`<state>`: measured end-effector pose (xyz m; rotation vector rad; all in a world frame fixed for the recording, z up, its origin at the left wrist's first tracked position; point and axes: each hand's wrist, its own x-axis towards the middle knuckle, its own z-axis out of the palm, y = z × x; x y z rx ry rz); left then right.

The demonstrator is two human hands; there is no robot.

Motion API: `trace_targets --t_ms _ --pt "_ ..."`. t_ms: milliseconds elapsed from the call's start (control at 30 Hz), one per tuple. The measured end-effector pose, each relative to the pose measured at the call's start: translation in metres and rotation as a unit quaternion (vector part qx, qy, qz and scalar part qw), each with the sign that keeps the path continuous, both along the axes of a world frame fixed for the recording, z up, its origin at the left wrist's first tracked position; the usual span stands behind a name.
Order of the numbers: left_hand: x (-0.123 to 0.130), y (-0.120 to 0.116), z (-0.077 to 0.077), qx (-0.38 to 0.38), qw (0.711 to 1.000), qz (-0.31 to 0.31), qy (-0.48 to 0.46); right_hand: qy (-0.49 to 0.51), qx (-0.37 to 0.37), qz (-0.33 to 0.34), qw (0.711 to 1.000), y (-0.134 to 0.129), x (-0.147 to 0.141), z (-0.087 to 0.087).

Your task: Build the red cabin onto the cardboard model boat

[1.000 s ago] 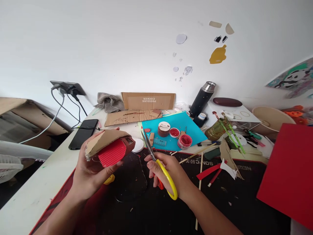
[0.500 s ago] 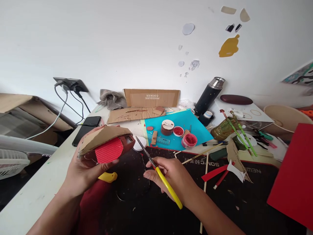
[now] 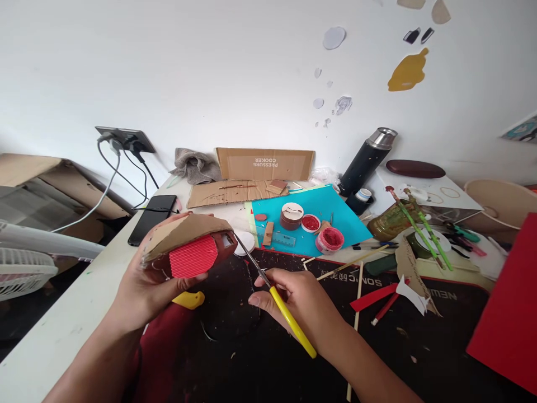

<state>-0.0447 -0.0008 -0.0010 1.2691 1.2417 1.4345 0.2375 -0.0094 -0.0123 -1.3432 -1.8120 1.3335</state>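
Note:
My left hand (image 3: 145, 288) holds up a small cardboard model (image 3: 188, 246) with a brown cardboard top, a ribbed red panel on its side and a dark red body. My right hand (image 3: 300, 305) grips yellow-handled scissors (image 3: 274, 294). Their closed blades point up and left, and the tip touches the right end of the model. Both hands hover over a black desk mat (image 3: 293, 358).
A yellow piece (image 3: 188, 300) lies under the model. Paint pots (image 3: 329, 239) sit on a blue sheet (image 3: 335, 210). A phone (image 3: 151, 218), cardboard pieces (image 3: 235, 193), a black flask (image 3: 367, 159), sticks, red paper (image 3: 509, 313) and a bowl (image 3: 501, 201) crowd the desk.
The scissors have swung from upright to a leftward tilt, and their tip has reached the model's right end. The view has drifted, shifting the desk items to the right.

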Motion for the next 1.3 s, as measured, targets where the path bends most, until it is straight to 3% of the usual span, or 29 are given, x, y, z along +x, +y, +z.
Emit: trace_targets --t_ms 133,733,1300 --pt "0.000 0.002 0.001 0.002 1.000 -0.024 -0.004 -0.007 0.003 0.005 1.000 0.000 0.001 0.001" --pt "0.004 0.004 0.006 -0.002 1.000 0.026 0.005 -0.027 -0.004 0.008 1.000 0.000 -0.001 0.003" --pt "0.009 0.008 0.015 -0.019 1.000 0.014 0.018 -0.077 0.043 0.005 0.996 -0.003 -0.003 0.002"
